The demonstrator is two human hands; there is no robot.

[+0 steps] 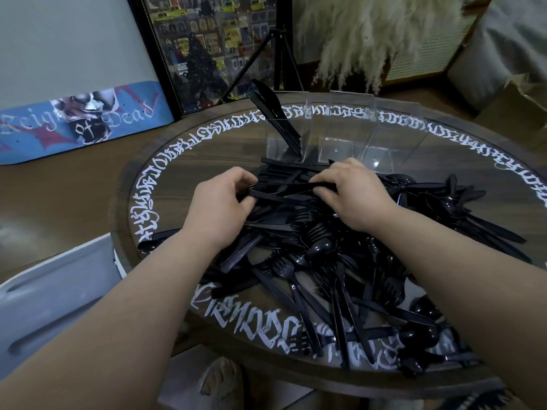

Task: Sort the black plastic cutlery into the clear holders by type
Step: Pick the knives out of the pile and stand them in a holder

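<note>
A big heap of black plastic cutlery (325,261), forks, spoons and knives mixed, covers the round glass-topped table (165,184). My left hand (222,199) and my right hand (352,193) both grip a bundle of black knives (284,192) held level above the far side of the heap, one hand at each end. Three clear holders stand at the back of the table: the left holder (284,143) has several black knives leaning in it, the middle holder (337,140) and the right holder (381,146) look bare.
White lettering rings the table's rim. A skateboard deck (80,122) and a framed picture (207,48) lean at the back left, a tripod (278,54) and pampas grass (370,39) behind. A grey lid (50,294) lies at the left, my foot (222,377) below.
</note>
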